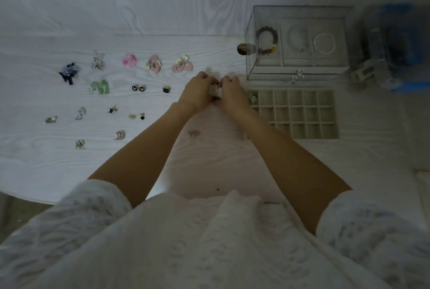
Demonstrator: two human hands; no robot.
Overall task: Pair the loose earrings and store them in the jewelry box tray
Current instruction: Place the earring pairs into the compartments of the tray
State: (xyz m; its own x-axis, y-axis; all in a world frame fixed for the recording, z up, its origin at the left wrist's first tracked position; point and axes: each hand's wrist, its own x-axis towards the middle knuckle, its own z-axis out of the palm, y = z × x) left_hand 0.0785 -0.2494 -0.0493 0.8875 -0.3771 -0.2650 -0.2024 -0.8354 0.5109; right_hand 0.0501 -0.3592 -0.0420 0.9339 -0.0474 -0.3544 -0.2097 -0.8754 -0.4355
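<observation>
My left hand (197, 91) and my right hand (233, 92) meet above the table, just left of the tray. Between their fingertips they pinch a small dangling metallic earring (216, 90). The jewelry box tray (295, 114), a beige grid of small compartments, lies to the right; a greenish earring (252, 99) sits in its top-left cell. Several loose earrings are spread on the white table: pink flower ones (182, 65), green ones (100, 87), black studs (139, 88), a small gold one (193, 133) near my left forearm.
A clear jewelry box (297, 42) with bracelets inside stands behind the tray. A brown round object (244, 49) lies at its left side. A blurred blue container (393, 44) is at the far right. The table's front edge runs at lower left.
</observation>
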